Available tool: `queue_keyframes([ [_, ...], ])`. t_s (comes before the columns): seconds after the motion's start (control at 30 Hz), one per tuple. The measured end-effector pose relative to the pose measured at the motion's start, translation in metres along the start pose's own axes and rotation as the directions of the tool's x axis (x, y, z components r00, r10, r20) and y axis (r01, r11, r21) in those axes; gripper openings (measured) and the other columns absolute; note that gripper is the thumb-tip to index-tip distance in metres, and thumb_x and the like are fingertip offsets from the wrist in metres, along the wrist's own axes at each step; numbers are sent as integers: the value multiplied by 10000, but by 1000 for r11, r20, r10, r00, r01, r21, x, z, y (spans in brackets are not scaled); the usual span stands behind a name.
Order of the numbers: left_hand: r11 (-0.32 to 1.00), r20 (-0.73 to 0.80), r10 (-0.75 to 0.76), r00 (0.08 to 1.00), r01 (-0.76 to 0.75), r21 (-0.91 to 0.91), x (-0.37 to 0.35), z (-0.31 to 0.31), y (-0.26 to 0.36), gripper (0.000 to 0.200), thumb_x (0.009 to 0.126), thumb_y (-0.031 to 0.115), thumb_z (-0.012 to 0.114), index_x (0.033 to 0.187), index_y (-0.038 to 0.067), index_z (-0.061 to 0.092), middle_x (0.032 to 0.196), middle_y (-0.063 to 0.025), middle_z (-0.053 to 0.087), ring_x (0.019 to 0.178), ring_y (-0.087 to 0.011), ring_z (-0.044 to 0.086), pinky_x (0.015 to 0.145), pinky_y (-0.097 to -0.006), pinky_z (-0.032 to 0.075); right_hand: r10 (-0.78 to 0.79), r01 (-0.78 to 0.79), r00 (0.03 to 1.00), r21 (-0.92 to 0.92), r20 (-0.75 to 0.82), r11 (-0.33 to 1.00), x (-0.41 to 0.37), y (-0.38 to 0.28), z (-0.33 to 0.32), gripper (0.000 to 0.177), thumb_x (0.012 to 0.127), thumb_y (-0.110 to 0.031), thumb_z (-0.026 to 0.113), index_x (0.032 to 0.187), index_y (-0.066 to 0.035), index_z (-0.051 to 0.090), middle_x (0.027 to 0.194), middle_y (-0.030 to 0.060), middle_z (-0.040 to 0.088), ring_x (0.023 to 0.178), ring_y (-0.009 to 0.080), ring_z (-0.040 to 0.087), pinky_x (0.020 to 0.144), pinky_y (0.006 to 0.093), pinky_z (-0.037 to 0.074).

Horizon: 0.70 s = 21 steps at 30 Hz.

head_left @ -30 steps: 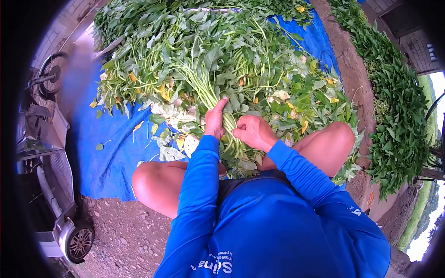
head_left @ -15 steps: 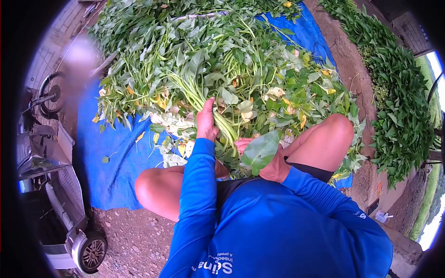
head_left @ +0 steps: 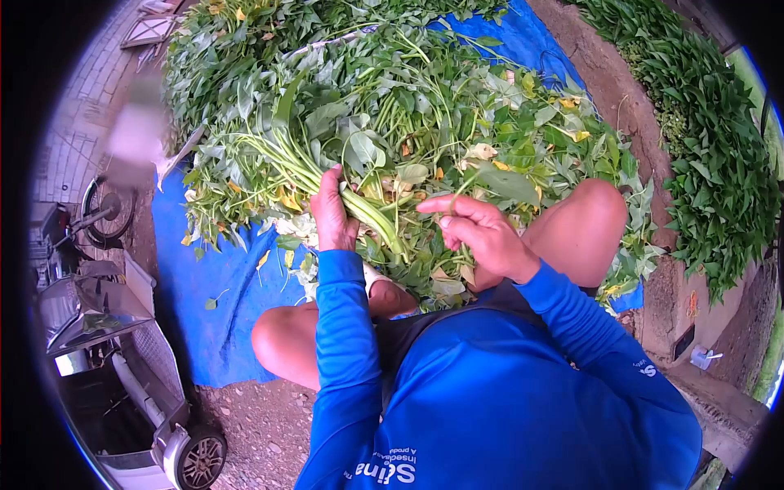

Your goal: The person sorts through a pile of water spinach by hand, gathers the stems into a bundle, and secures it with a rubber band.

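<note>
My left hand [head_left: 333, 214] is closed around a bunch of long green stems [head_left: 369, 214], whose cut ends point down toward my lap and whose leaves spread up and left. To the right of the stem ends, my right hand [head_left: 482, 233] pinches a thin stalk with one broad leaf [head_left: 510, 184] hanging from it, its index finger pointing left. Under and beyond both hands lies a big heap of leafy greens [head_left: 441, 90], with yellow and wilted leaves mixed in.
A blue tarp [head_left: 208, 314] lies under the heap. Another row of greens [head_left: 719, 163] lines the right side. At the left are a motorcycle wheel [head_left: 109, 212] and a vehicle with a sidecar [head_left: 114, 392]. My bent knees flank the work spot.
My left hand and the bunch have shifted left. My right hand has moved away from the stem ends, and its broad leaf has swung up and right. The view has shifted slightly.
</note>
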<state>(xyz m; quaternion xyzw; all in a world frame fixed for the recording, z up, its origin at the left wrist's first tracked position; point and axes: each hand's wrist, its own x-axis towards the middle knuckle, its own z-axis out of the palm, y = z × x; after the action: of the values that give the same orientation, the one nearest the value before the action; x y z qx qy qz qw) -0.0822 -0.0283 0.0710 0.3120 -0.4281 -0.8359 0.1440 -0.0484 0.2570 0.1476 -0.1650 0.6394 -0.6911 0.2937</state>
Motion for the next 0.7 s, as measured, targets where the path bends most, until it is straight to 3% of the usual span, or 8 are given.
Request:
queue_keyframes([
  [0.07,999,21,52,998,-51,-12,-1,4,-1,229,944,237,789,971,40,676,784,-40,633,630,-164,611,561,-325,536,-218,247,969,-426,118,870,18,-5,26,399,1060,-187,619,1412,-2,632,991,114,715,913,256,717,811,399,562],
  [0.1,941,101,188,977,-209,266,-8,-1,3,216,949,219,785,979,32,682,779,-45,647,612,-164,615,550,-323,531,-408,437,891,-625,200,647,23,1,33,402,1056,-199,631,1402,5,634,989,144,710,931,325,709,853,438,549],
  [0.17,1000,36,29,999,-29,-2,-6,-1,6,204,951,201,779,998,28,682,788,-52,666,602,-167,623,549,-311,535,-323,419,907,-651,270,633,26,9,35,276,1027,-219,659,1230,-32,665,935,182,684,909,437,669,817,542,519],
  [0.27,998,12,61,998,-61,27,-2,-10,6,200,955,198,771,1019,33,677,801,-55,671,604,-169,625,555,-316,543,-172,324,942,-644,289,693,4,4,38,186,996,-217,688,1010,-46,616,905,176,680,897,436,669,780,541,517],
  [0.37,999,-29,41,999,-41,25,5,-21,13,200,959,196,766,1041,41,670,819,-46,661,643,-164,628,585,-332,556,-81,270,937,-558,339,785,-31,4,45,197,1043,-243,655,1055,-50,617,912,196,672,869,443,666,760,543,503],
  [0.47,1000,-15,6,1000,-6,-30,1,-24,20,204,949,187,773,1012,27,664,800,-48,636,626,-163,617,550,-321,546,-307,343,938,-564,161,751,-23,9,33,204,1059,-228,637,1085,-31,594,880,214,663,886,461,678,781,581,493],
  [0.57,996,36,-50,998,52,-68,-6,-15,24,219,946,215,787,954,56,636,779,-46,610,625,-162,609,542,-313,541,-328,331,939,-529,104,781,6,12,26,207,1040,-209,640,1129,-38,564,1011,189,687,948,429,678,781,537,517],
  [0.7,993,128,-112,985,115,-15,-3,-15,24,222,966,247,767,983,77,625,774,-29,599,628,-142,596,530,-303,522,-388,469,878,-658,279,589,33,12,41,229,954,-180,696,1094,-42,578,1006,168,664,949,398,671,793,512,538],
])
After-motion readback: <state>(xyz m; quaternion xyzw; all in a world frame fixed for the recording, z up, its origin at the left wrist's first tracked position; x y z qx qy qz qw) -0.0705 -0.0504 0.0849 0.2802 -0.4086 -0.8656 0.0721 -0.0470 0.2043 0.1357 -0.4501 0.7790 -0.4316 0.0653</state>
